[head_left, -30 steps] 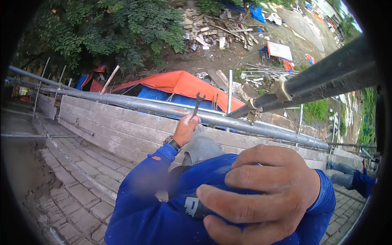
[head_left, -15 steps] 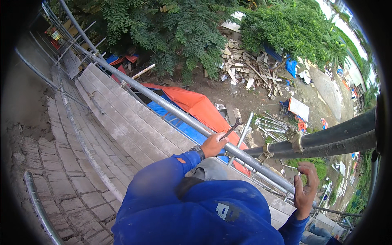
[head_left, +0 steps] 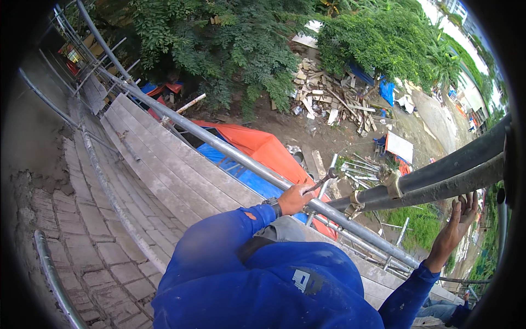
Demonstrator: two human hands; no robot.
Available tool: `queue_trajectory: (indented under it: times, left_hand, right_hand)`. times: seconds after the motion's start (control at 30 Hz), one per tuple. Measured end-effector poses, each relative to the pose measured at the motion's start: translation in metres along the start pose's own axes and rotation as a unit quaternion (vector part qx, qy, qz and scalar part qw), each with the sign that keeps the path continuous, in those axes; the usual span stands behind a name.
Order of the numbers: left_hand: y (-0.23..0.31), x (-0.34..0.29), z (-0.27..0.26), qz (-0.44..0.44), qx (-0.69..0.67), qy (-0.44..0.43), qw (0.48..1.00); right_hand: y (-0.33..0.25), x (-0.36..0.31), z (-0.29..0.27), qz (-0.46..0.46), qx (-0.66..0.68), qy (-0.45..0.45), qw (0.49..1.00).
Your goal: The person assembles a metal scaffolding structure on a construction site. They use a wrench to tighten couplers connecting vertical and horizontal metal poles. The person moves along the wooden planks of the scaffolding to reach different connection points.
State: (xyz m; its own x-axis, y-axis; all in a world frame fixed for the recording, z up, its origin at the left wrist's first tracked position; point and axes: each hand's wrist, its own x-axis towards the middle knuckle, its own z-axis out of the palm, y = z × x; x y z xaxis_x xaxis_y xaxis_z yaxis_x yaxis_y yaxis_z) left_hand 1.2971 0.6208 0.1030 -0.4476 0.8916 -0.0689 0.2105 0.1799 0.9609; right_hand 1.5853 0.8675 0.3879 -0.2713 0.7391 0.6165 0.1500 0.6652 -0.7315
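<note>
My left hand (head_left: 295,199) is closed around a wrench (head_left: 323,180), whose jaw end sticks out past the fingers toward the far side. That hand lies at a grey metal scaffold rail (head_left: 230,149), which slants across the view. Farther right, my right hand (head_left: 456,226) is raised with its fingers stretched out and apart. It holds nothing that I can see. Its fingertips come near the lower of two dark pipes (head_left: 427,192), though I cannot tell whether they touch. Metal clamps (head_left: 391,184) sit on these pipes near the rail.
Metal planks (head_left: 164,151) form a walkway left of the rail, beside a rough block wall (head_left: 82,233). Far below lie orange tarpaulin (head_left: 255,140), blue sheeting (head_left: 238,172) and a timber heap (head_left: 331,98). Another person's legs (head_left: 435,310) show at lower right.
My right hand has moved right and up toward the dark pipes, and its curled fingers have straightened. My left hand, still with the wrench, has shifted slightly right along the rail.
</note>
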Motion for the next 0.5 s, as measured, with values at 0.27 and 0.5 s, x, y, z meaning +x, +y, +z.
queue_trajectory:
  times: [0.27,0.5]
  left_hand:
    - [-0.006,-0.014,-0.01,-0.021,0.01,0.036,0.999]
    - [-0.029,-0.015,-0.003,0.029,0.023,0.1,0.994]
  right_hand:
    - [0.038,0.029,-0.001,-0.01,0.018,0.053,0.998]
    - [0.071,0.066,-0.002,0.044,0.127,0.027,0.991]
